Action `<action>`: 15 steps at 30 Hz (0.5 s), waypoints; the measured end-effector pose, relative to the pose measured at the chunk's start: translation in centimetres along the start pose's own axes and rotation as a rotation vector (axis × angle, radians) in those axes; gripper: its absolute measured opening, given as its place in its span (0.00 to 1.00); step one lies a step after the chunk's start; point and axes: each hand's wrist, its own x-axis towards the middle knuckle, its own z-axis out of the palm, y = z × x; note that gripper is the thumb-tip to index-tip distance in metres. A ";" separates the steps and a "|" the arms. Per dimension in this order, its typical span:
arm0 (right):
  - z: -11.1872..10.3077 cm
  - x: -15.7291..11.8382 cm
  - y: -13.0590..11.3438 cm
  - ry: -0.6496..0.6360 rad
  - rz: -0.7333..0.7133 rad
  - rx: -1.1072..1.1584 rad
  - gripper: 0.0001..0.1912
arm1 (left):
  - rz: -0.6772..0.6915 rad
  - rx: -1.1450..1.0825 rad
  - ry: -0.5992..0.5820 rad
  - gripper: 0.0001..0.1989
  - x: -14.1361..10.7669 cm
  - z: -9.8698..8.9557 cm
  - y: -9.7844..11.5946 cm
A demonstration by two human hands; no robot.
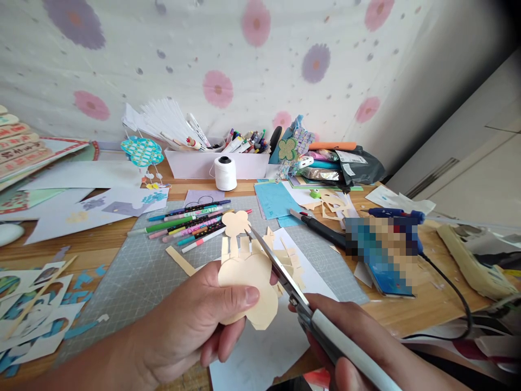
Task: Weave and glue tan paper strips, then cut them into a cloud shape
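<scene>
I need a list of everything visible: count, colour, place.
Table: one, brown, underneath
Backdrop: one, flowered white, behind
Mat: one, grey, on table
Box: one, white, back
Spool: one, white, before box
Pens: about ten, mixed, on mat
Markers: many, mixed, in box
Papers: many, mixed, scattered
Glue gun: one, blue, right
Tool: one, black, right
Blurred item: one, blue, right
Cutout: at least one, cream, centre
Scissors: one, silver, centre
Left grip: one, bare, holding cutout
Right grip: one, bare, holding scissors
</scene>
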 end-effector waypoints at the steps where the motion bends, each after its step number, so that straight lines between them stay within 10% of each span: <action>1: 0.0 0.0 0.0 0.002 0.001 0.006 0.37 | 0.006 0.003 -0.002 0.22 0.0 0.0 0.0; 15: -0.8 -1.5 1.8 0.002 0.121 -0.004 0.41 | -0.018 0.033 -0.139 0.25 -0.1 -0.8 0.6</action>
